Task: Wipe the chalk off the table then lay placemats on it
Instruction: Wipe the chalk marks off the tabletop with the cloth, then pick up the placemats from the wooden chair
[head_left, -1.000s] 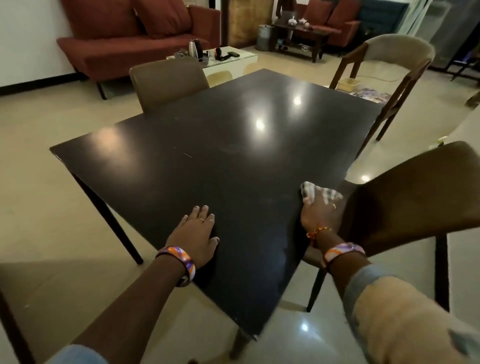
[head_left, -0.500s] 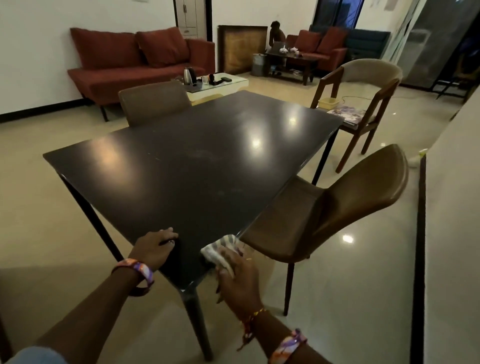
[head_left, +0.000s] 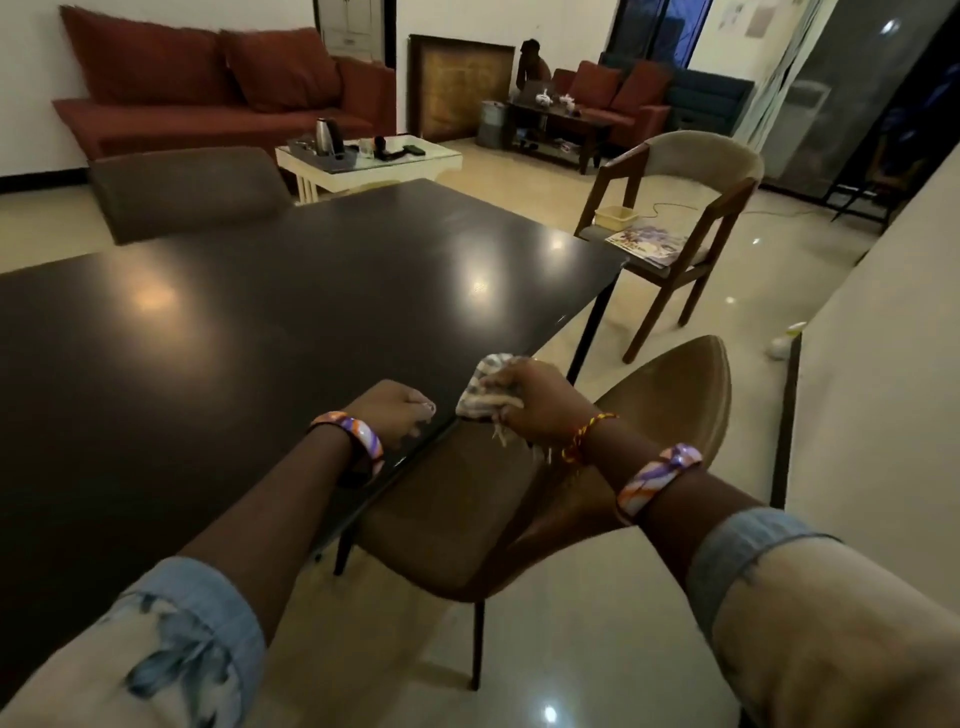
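Note:
The dark glossy table (head_left: 291, 312) fills the left and middle of the view. My left hand (head_left: 397, 413) rests on its right edge, fingers curled down over the rim. Just to the right, my right hand (head_left: 530, 397) grips a bunched striped cloth (head_left: 480, 392) at the table's edge, above a brown chair's seat. A stack of colourful placemats (head_left: 647, 244) lies on the seat of the wooden chair at the far right. No chalk marks show on the tabletop.
A brown chair (head_left: 644, 415) stands tucked under the table's right side below my hands. Another brown chair (head_left: 182, 189) is at the far side. The wooden chair (head_left: 691, 208) also carries a small yellow tray (head_left: 615, 215). Red sofas and a white coffee table stand behind.
My view has shifted round to the table's right side. Both hands slid along the edge from the near corner; the right hand kept hold of the cloth throughout.

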